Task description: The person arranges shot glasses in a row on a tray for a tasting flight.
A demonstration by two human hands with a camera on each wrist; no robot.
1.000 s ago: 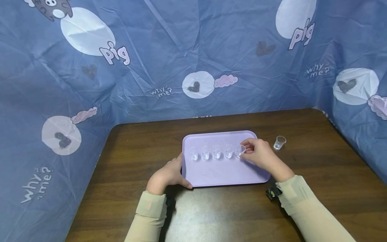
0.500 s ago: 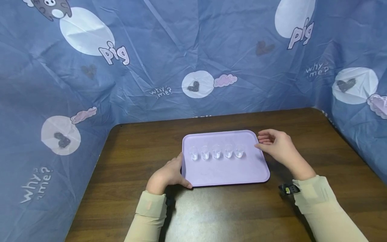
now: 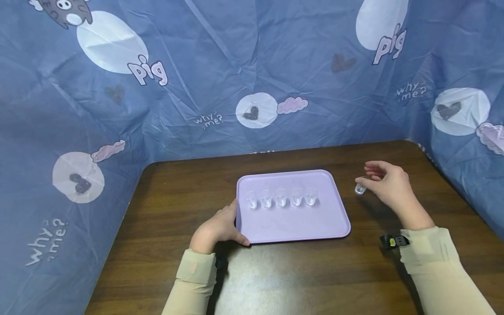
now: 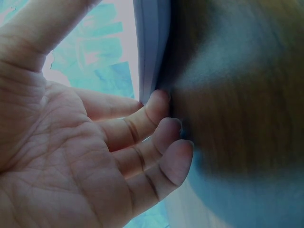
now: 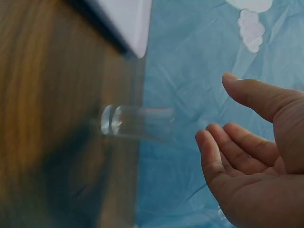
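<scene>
A row of several small clear shot glasses (image 3: 281, 199) stands upright on a pale purple tray (image 3: 291, 227). My left hand (image 3: 217, 227) rests against the tray's left side, its thumb by the near corner. In the left wrist view its slightly bent fingertips (image 4: 176, 161) meet the tray's outer wall (image 4: 151, 42). My right hand (image 3: 387, 186) is over one more shot glass (image 3: 360, 190), right of the tray. In the right wrist view this glass (image 5: 137, 122) stands on the table, apart from the right hand (image 5: 251, 142), whose thumb and fingers are spread around air.
The brown wooden table (image 3: 173, 205) has rounded far corners. A blue printed cloth (image 3: 220, 52) hangs behind it and on both sides. A black strap device (image 3: 393, 241) sits at the right wrist.
My right hand has let go of the rightmost shot glass on the tray and moved right to the separate glass. The left hand and tray have stayed in place.
</scene>
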